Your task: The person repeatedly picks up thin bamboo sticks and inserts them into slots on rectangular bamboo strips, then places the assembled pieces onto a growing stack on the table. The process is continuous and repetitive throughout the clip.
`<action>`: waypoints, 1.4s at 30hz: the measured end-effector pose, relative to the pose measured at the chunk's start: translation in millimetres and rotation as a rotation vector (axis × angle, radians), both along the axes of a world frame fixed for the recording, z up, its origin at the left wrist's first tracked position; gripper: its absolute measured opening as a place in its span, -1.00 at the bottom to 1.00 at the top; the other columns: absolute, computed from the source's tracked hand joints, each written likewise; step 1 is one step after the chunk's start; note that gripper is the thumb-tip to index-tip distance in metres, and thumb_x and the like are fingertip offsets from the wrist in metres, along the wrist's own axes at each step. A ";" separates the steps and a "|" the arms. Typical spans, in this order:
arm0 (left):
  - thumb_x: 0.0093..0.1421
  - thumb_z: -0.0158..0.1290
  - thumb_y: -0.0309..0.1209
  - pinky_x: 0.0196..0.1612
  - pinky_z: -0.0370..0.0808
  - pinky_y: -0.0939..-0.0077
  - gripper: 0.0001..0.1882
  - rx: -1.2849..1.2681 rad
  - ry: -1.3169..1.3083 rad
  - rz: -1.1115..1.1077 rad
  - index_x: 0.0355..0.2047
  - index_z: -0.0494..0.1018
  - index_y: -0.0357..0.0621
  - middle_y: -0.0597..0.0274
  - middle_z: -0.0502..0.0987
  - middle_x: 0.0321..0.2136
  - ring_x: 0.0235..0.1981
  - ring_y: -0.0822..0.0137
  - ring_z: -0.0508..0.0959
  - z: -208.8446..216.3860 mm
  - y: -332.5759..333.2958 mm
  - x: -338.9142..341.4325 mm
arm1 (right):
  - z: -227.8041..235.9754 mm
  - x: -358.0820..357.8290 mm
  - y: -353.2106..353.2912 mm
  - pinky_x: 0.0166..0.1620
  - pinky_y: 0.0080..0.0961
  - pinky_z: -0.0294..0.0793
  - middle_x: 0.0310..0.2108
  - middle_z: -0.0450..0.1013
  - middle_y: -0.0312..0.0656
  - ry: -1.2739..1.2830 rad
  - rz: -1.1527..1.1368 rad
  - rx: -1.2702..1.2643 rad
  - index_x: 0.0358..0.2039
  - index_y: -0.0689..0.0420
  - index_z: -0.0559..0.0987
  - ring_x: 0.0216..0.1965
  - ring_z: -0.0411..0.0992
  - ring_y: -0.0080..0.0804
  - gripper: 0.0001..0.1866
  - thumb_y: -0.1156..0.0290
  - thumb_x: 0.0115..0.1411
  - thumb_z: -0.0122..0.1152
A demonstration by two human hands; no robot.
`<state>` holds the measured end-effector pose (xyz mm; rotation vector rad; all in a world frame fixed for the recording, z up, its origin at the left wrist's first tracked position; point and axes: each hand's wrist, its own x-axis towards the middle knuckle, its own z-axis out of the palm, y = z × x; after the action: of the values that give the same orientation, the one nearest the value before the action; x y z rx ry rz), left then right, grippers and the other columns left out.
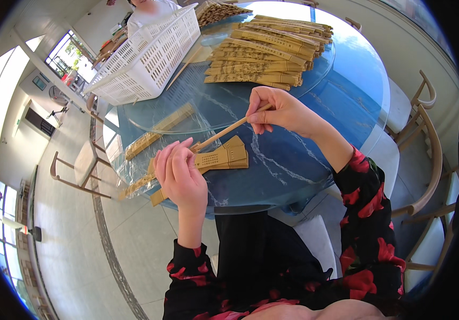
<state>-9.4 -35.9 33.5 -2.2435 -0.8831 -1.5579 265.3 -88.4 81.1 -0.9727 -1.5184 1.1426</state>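
Observation:
Slim wooden chopsticks (232, 128) slant across the near part of the table; I cannot tell if there is one or a pair. My right hand (274, 109) pinches their upper end between thumb and fingertips. At their lower end my left hand (178, 173) is closed, its curled fingers over a brown paper chopstick sleeve that they partly hide. Under and beside that hand lies a fanned stack of printed paper sleeves (232, 154). Behind it, a bundle of similar sleeves (160, 130) rests in clear plastic wrap.
A large heap of brown paper sleeves (264, 50) covers the far middle of the round blue table (293, 160). Loose chopsticks (218, 13) are piled behind it. A white plastic basket (149, 58) stands at the far left, with a person (146, 13) beyond. Wooden chairs (426, 160) surround the table.

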 end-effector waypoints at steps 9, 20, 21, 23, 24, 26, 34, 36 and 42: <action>0.23 0.15 -0.60 0.18 0.42 0.08 -0.88 -0.006 0.000 0.007 -0.30 0.46 -0.11 0.33 0.71 -0.18 -0.01 0.18 0.62 0.7 -0.8 -1.9 | 3.8 -10.6 -3.2 -0.28 -0.64 0.29 -0.42 0.31 -0.35 0.023 0.012 -0.022 -0.04 0.15 0.41 -0.40 0.27 -0.65 -0.81 0.32 0.52 -0.08; 0.31 0.15 -0.53 0.08 0.49 0.16 -0.91 0.004 -0.063 -0.121 -0.24 0.45 -0.20 0.08 0.65 -0.10 -0.09 0.07 0.59 -4.7 -3.7 -3.9 | -19.4 -29.8 8.8 -0.26 -0.66 0.27 -0.37 0.31 -0.33 0.122 0.052 0.056 0.00 0.12 0.34 -0.35 0.24 -0.63 -0.90 0.45 0.55 -0.14; 0.34 0.15 -0.47 0.10 0.49 0.17 -0.89 -0.147 -0.096 -0.188 -0.20 0.44 -0.19 0.06 0.63 -0.03 -0.08 0.09 0.58 -13.6 -0.3 -10.2 | -21.2 -28.8 10.3 -0.26 -0.66 0.28 -0.36 0.33 -0.32 0.124 0.016 0.086 0.00 0.11 0.34 -0.34 0.25 -0.63 -0.90 0.45 0.55 -0.14; 0.41 0.13 -0.34 0.13 0.49 0.19 -0.80 -0.485 -0.332 -0.377 -0.11 0.42 -0.18 0.02 0.57 0.09 -0.03 0.11 0.57 -21.9 8.6 -16.0 | -24.9 -28.3 17.1 -0.25 -0.68 0.30 -0.31 0.43 -0.29 0.100 -0.012 0.143 0.01 0.10 0.34 -0.32 0.30 -0.63 -0.90 0.47 0.55 -0.13; 0.44 0.10 -0.26 0.16 0.49 0.21 -0.74 -0.672 -0.539 -0.508 -0.05 0.40 -0.18 0.00 0.54 0.12 0.00 0.11 0.56 -21.9 14.9 -12.7 | -25.2 -29.0 17.2 -0.25 -0.66 0.32 -0.31 0.46 -0.28 0.068 -0.010 0.147 0.00 0.10 0.34 -0.33 0.31 -0.61 -0.91 0.48 0.54 -0.11; 0.47 0.04 -0.12 0.21 0.47 0.22 -0.61 -0.932 -0.902 -0.831 0.05 0.37 -0.19 -0.01 0.48 0.18 0.08 0.11 0.55 -18.0 23.4 -9.5 | -25.6 -31.6 16.0 -0.25 -0.64 0.34 -0.33 0.53 -0.26 0.004 -0.009 0.157 -0.02 0.12 0.36 -0.36 0.34 -0.58 -0.91 0.48 0.52 -0.07; 0.52 -0.05 -0.21 0.40 0.38 0.17 -0.69 -0.994 -1.394 -1.539 0.07 0.41 -0.17 0.18 0.54 0.05 0.20 0.20 0.50 -45.2 44.8 -36.1 | -20.9 -29.6 6.9 -0.21 -0.50 0.44 -0.40 0.62 -0.24 -0.420 0.002 0.036 -0.05 0.24 0.50 -0.41 0.46 -0.43 -0.81 0.41 0.41 0.11; 0.52 -0.06 -0.26 0.41 0.38 0.18 -0.74 -0.996 -1.463 -1.548 0.02 0.43 -0.18 0.20 0.55 0.00 0.18 0.20 0.51 -50.0 39.0 -38.8 | -22.0 -21.1 7.6 -0.23 -0.55 0.42 -0.39 0.61 -0.25 -0.313 0.047 -0.027 -0.03 0.23 0.50 -0.42 0.44 -0.49 -0.80 0.41 0.43 0.08; 0.50 -0.03 -0.37 0.45 0.33 0.14 -0.82 -0.995 -1.517 -1.658 -0.06 0.40 -0.24 0.20 0.53 -0.04 0.17 0.21 0.50 -47.8 33.0 -40.0 | -10.9 -12.8 1.4 -0.26 -0.69 0.33 -0.35 0.55 -0.39 -0.125 0.113 -0.191 -0.16 0.15 0.60 -0.37 0.33 -0.68 -0.73 0.27 0.53 -0.01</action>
<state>-49.4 -2.9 -14.3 -1.4725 0.8136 -4.5985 252.5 -87.0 70.2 -1.1156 -1.6024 1.3475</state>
